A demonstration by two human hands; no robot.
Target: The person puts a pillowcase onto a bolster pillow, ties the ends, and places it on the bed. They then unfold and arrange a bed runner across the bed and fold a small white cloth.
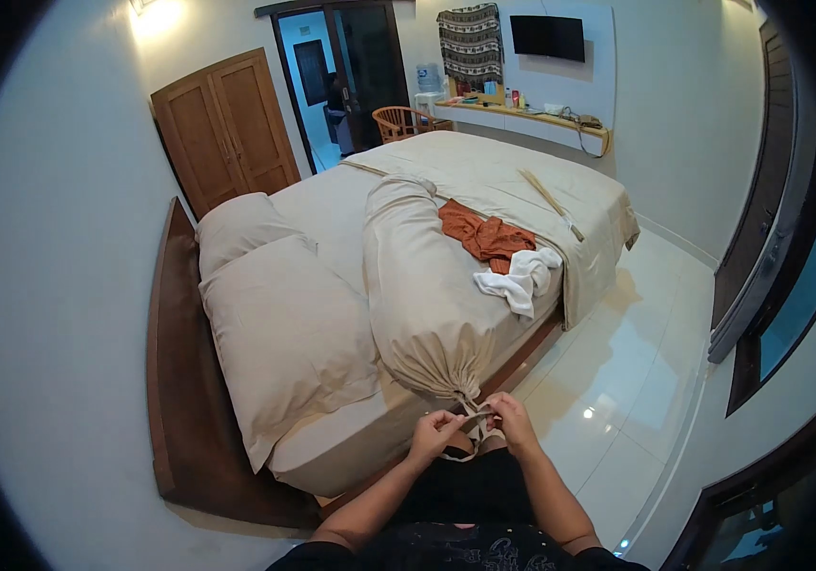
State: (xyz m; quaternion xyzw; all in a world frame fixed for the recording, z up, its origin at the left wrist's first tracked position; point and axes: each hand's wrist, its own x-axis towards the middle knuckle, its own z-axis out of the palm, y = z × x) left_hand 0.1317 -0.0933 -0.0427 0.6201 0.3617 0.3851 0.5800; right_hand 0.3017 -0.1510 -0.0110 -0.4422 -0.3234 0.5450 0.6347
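A beige bolster [416, 276] lies across the bed [332, 190], its near end gathered into pleats at the mattress edge. Fabric tie strings [477, 416] come out of that gathered end. My left hand [435, 434] pinches a string on the left side, fingers closed. On the right, my right hand [511, 421] is closed on the strings too, close to the gathered end. A loop of string hangs below my hands, in front of my dark clothes. Part of the strings is hidden behind my fingers.
Two beige pillows [284, 333] lie against the brown headboard [175, 381]. An orange-brown cloth [489, 235], a white cloth [522, 279] and a stick broom [551, 203] rest on the bed. A wooden chair [398, 122] stands beyond, near a wall shelf [513, 116].
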